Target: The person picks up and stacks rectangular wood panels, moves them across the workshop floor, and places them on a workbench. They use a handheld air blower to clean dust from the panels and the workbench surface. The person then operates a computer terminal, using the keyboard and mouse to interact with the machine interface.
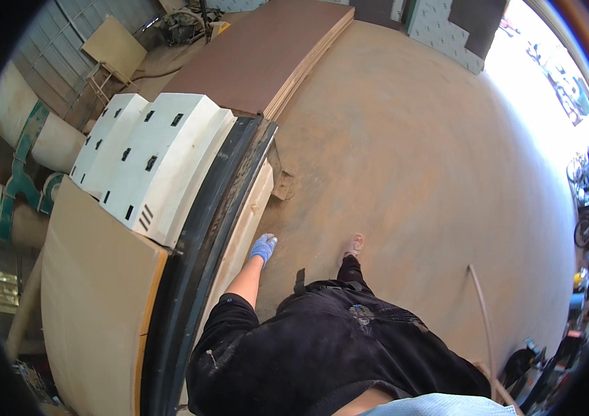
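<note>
My left hand (pixel 264 248), in a blue glove with paler fingertips, hangs beside the long machine at my left. Its fingers look loosely stretched out, and I see nothing in them. Nearest to it is the pale lower side (pixel 244 236) of the machine, below a dark metal rail (pixel 201 256); whether they touch I cannot tell. A white stepped machine housing (pixel 162 149) with black latches sits over the rail. A tan board (pixel 104 277) lies on the machine's near end. My right hand and forearm are out of sight.
A long stack of brown boards (pixel 266 48) lies beyond the machine. Large pipes with green fittings (pixel 20 173) stand at the far left. The dusty concrete floor (pixel 419 173) spreads rightward, with a hose or rod (pixel 481 298) on it. Motorcycles (pixel 585 201) stand along the right edge.
</note>
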Available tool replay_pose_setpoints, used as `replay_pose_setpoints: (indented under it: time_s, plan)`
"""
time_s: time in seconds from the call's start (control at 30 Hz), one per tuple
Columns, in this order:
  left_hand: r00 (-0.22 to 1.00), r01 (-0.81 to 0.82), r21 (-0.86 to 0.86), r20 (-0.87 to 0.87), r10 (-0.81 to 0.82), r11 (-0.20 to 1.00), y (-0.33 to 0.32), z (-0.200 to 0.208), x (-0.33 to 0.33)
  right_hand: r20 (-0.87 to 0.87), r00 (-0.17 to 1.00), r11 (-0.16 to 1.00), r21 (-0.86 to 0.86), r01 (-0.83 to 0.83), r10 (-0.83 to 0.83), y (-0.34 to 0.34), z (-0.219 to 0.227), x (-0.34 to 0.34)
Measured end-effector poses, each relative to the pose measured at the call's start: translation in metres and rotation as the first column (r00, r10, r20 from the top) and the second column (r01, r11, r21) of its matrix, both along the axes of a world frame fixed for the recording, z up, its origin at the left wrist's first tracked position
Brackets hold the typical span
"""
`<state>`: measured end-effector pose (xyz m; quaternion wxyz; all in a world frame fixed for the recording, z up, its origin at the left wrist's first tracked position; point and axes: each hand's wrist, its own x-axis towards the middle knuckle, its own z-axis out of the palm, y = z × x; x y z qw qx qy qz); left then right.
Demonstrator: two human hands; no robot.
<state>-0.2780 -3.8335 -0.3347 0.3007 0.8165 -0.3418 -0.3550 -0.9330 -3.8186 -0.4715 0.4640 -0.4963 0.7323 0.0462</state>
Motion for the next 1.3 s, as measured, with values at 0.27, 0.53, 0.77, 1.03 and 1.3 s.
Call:
replay_pose_setpoints:
  time_s: [0.27,0.53,0.77,1.03,1.3]
  plan:
    - [0.983,0.174,0.3,-0.115,-0.145,0.938,-0.147,-0.026,-0.06,0.164,0.98,0.993,0.012,0.116,-0.116,-0.35,0.088,0.07]
    - [0.975,0.061,0.278,-0.222,0.002,0.959,-0.293,-0.017,-0.037,0.299,0.951,0.985,-0.172,-0.023,0.074,-0.607,0.205,0.28]
    - [0.961,-0.011,0.203,-0.267,0.066,0.979,-0.42,-0.022,0.068,0.343,0.899,0.959,-0.011,-0.285,0.271,-0.708,0.179,0.446]
    - [0.965,-0.126,0.071,-0.222,0.139,0.989,-0.528,0.006,0.192,0.299,0.934,0.944,0.203,-0.262,0.195,-0.818,0.171,0.563]
    - [0.715,-0.607,-0.033,-0.458,0.528,0.794,-0.573,-0.018,0.255,0.189,0.742,0.718,0.185,-0.671,0.644,-0.947,0.163,0.753]
